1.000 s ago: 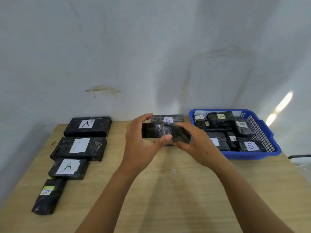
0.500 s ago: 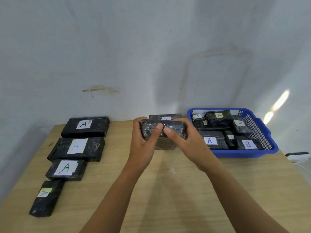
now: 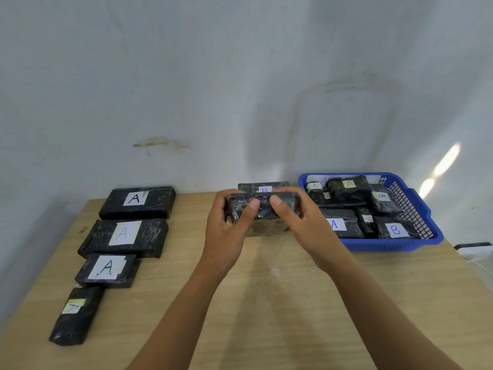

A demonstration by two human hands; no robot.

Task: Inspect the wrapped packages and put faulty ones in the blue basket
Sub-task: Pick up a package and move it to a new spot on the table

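The left hand (image 3: 226, 228) and right hand (image 3: 301, 222) each grip one end of a black wrapped package (image 3: 264, 208), thumbs on its near face. It is held above the table (image 3: 266, 295), with its long axis running left to right. The blue basket (image 3: 386, 246) lies to its right, nearer the right hand.

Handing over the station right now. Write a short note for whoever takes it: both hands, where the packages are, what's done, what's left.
Left grip and right grip, both bare hands, hold one black film-wrapped package above the light wooden table, thumbs on its near side.
The blue plastic basket, back right, holds several black packages labelled A and B.
A column of four A-labelled packages lies on the left; one B-labelled package sits behind the held one.
Left to do: judge the held package and basket it if faulty. Whether the table packages have been checked cannot be told.
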